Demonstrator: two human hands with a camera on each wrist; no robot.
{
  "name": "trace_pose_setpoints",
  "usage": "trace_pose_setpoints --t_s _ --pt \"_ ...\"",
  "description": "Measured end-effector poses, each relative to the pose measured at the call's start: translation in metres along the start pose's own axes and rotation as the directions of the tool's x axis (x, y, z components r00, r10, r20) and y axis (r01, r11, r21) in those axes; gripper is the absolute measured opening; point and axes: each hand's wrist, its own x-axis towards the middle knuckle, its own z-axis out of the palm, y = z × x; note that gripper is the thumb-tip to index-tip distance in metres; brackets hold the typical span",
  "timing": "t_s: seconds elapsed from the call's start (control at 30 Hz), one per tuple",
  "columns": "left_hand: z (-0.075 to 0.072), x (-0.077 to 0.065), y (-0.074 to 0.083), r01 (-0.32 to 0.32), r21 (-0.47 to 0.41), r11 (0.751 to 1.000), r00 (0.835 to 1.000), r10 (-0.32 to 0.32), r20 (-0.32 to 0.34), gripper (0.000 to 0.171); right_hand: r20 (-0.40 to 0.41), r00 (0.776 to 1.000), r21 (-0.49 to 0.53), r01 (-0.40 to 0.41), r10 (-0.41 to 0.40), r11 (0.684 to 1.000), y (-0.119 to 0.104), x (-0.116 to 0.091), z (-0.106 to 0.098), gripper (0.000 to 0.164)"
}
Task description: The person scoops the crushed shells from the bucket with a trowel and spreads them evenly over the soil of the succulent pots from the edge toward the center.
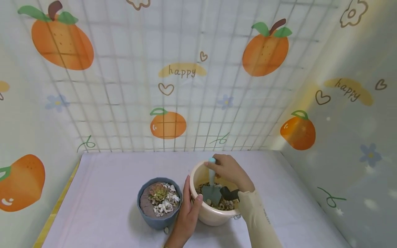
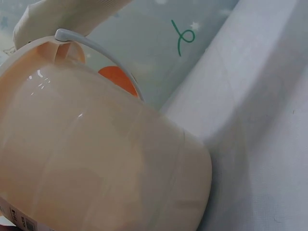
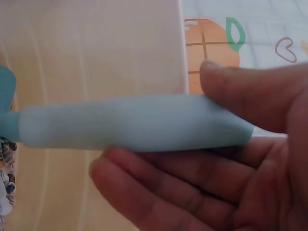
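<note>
A cream bucket (image 1: 214,217) stands on the table, with a loose, grainy mix (image 1: 225,205) in its bottom. My right hand (image 1: 229,168) grips the pale blue handle of a small trowel (image 1: 212,193) inside it; the trowel stands upright, blade down at the mix. Close up in the right wrist view, thumb and fingers lie on opposite sides of the trowel handle (image 3: 134,122). Against the bucket's left side rests my left hand (image 1: 187,215), its fingers straight along the wall and its thumb near the rim. The bucket (image 2: 96,144) fills much of the left wrist view.
Left of the bucket is a blue-grey pot (image 1: 159,222) holding a rosette succulent (image 1: 158,193) and white stones (image 1: 165,206). A small pale pebble (image 1: 166,230) lies by its base. The bucket's grey handle (image 2: 103,55) hangs at its side. Patterned cloth walls (image 1: 198,113) enclose the table.
</note>
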Motion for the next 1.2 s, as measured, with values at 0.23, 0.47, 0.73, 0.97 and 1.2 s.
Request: trace_pose_setpoints --t_s 0.23,0.47,0.73,0.97,1.2 --pt "-0.0009 0.001 -0.0005 0.009 0.005 1.0 1.0 -0.009 0.001 0.071 0.054 0.998 0.03 0.014 -0.016 0.999 -0.0016 0.002 0.0001 0.036" --pt "-0.0018 0.0017 -0.0009 0.013 0.015 1.0 1.0 -0.013 0.002 0.07 0.058 0.997 0.054 0.042 -0.045 0.998 -0.0009 0.0035 0.0019 0.035" --pt "-0.0018 -0.0003 -0.0009 0.016 0.0 1.0 1.0 -0.016 0.012 0.071 0.054 0.998 0.057 -0.02 0.017 0.998 0.0009 0.0004 0.004 0.039" --pt "0.0001 -0.003 -0.0025 0.063 -0.014 0.998 0.998 -0.063 0.016 0.071 0.054 0.998 0.065 -0.038 0.035 0.997 0.0041 -0.0026 0.0057 0.038" --pt "-0.0008 0.0003 -0.0006 0.045 -0.005 0.999 0.999 -0.045 -0.004 0.071 0.03 0.999 0.081 -0.03 0.027 0.996 0.0045 0.0024 0.0064 0.038"
